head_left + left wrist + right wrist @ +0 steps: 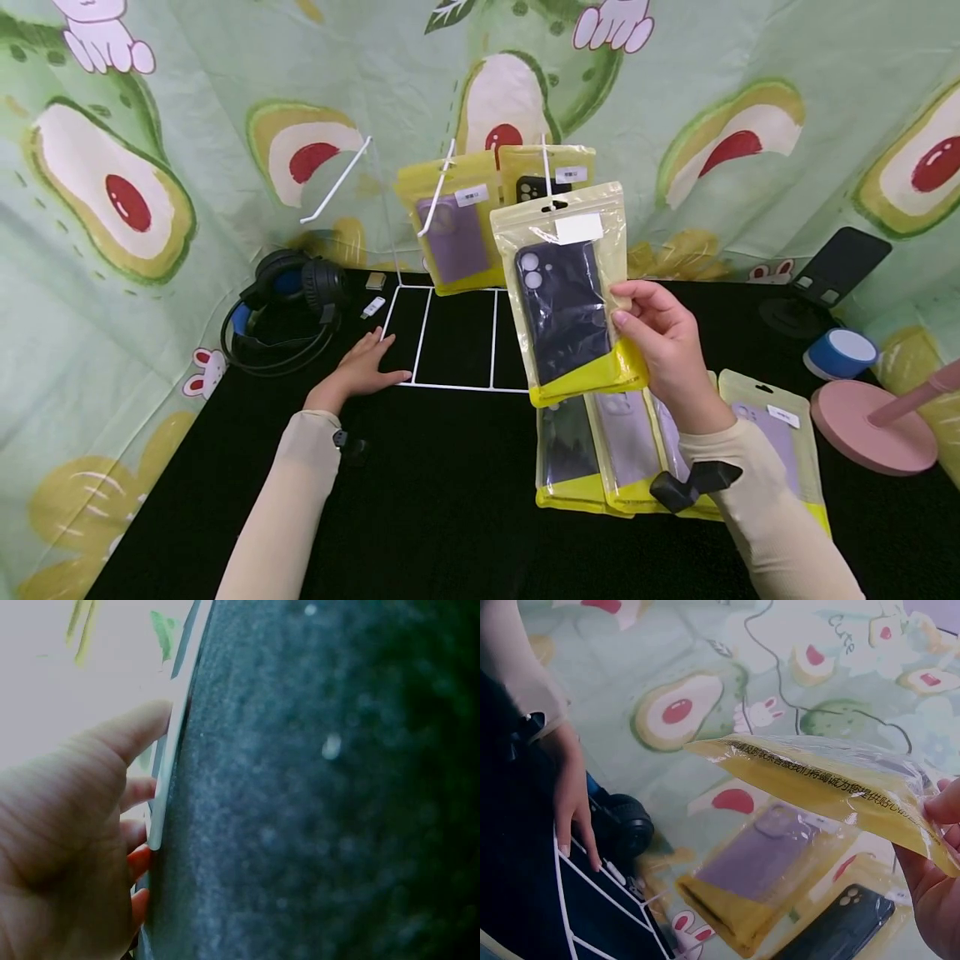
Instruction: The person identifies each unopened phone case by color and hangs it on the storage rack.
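Note:
My right hand (663, 346) pinches the right edge of a clear-and-yellow zip pouch (628, 333) with a black phone case (566, 312) inside. The pouch hangs upright, and its top hole overlaps the tip of the right white hook (547, 162) in the head view. My left hand (363, 364) lies with spread fingers over the front left corner of the white wire rack (457, 387); in the left wrist view its thumb touches the wire (174, 742). Behind, a purple phone case pouch (453, 237) hangs on the middle hook (437, 187), and another black case pouch (517, 158) hangs on the right hook.
Several pouches (570, 450) with black and purple cases lie at the front right. The left hook (337, 179) is bare. Headphones (300, 287) and a USB stick (372, 307) lie left; a phone stand (843, 258), blue tape roll (840, 352) and pink round base (873, 425) stand right.

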The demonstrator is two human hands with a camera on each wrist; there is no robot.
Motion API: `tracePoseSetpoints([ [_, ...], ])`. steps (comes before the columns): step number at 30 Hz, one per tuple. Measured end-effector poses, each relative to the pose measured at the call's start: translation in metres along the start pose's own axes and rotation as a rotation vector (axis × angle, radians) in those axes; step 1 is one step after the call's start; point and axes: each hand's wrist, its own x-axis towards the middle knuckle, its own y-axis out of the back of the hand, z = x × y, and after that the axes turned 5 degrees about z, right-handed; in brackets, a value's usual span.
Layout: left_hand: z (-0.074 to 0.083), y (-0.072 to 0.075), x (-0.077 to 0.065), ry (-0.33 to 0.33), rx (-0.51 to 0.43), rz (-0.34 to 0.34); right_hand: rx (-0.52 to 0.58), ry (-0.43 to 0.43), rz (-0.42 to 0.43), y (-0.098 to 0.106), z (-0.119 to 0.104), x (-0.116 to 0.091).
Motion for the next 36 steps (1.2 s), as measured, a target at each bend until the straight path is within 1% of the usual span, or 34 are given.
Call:
tracePoseSetpoints([
  [4, -0.001, 0.000, 0.000, 0.001, 0.001, -0.002, -0.024, -0.041, 0.029, 0.003, 0.006, 0.005],
  [7, -0.001, 0.000, 0.000, 0.012, -0.001, -0.003, -0.045, -0.079, 0.073, 0.004, 0.013, 0.013],
  [11, -0.002, -0.001, 0.000, 0.014, 0.000, -0.006, -0.097, -0.099, 0.148, 0.004, 0.023, 0.030],
  [14, -0.002, -0.001, 0.000, 0.022, 0.000, -0.009, -0.134, -0.107, 0.179, 0.003, 0.030, 0.045],
  [19, -0.001, -0.002, 0.001, 0.035, 0.001, -0.011, -0.133, -0.136, 0.218, 0.002, 0.041, 0.069],
  [22, -0.001, -0.002, 0.001, 0.033, 0.004, -0.015, -0.122, -0.149, 0.245, 0.003, 0.048, 0.077],
  [26, -0.001, -0.001, 0.001, 0.031, 0.003, -0.017, -0.128, -0.156, 0.249, 0.006, 0.057, 0.082],
  [31, -0.001, 0.000, 0.001, 0.026, -0.002, -0.008, -0.154, -0.177, 0.250, 0.014, 0.063, 0.082],
  [34, -0.002, 0.000, 0.003, 0.014, 0.004, -0.007, -0.152, -0.205, 0.253, 0.024, 0.064, 0.078],
  [36, -0.002, 0.000, 0.003, 0.008, 0.012, -0.008, -0.122, -0.222, 0.239, 0.032, 0.064, 0.074],
])
